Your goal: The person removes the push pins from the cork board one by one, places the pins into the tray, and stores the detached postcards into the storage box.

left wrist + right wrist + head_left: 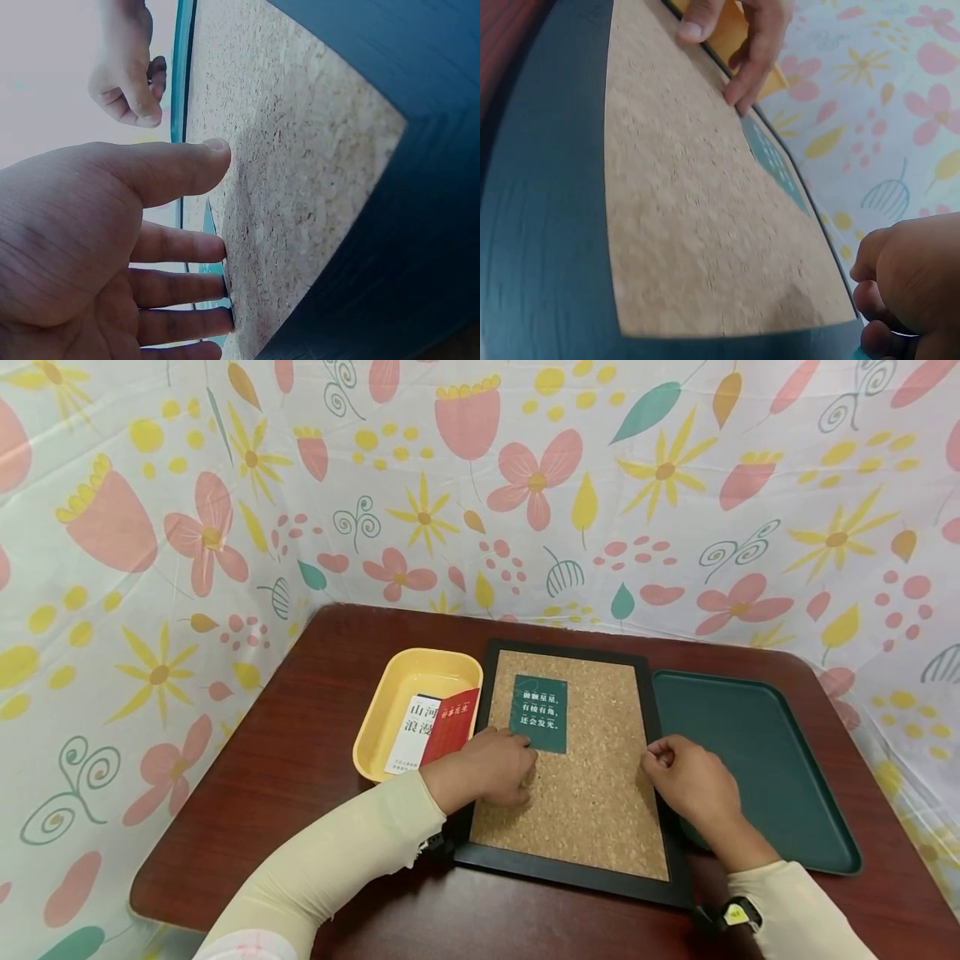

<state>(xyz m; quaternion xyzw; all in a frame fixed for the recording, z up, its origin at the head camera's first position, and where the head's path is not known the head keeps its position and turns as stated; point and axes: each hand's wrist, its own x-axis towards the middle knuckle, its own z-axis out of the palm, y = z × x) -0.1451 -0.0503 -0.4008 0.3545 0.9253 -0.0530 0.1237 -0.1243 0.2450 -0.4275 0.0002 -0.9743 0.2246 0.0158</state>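
A dark green card with white Chinese text lies flat on the cork board, which has a black frame. My left hand rests at the card's lower left corner, its straight fingertips touching the card's edge. In the left wrist view the thumb stands apart from the other fingers, over bare cork. My right hand is over the right side of the frame, its fingers curled in toward the thumb; no object shows between them. The right wrist view has these curled fingers beside the frame's edge.
On the left, a yellow tray holds a white card and a red card with Chinese text. A dark green tray lies right of the board, partly behind my right hand. A flower-print curtain hangs behind the brown table.
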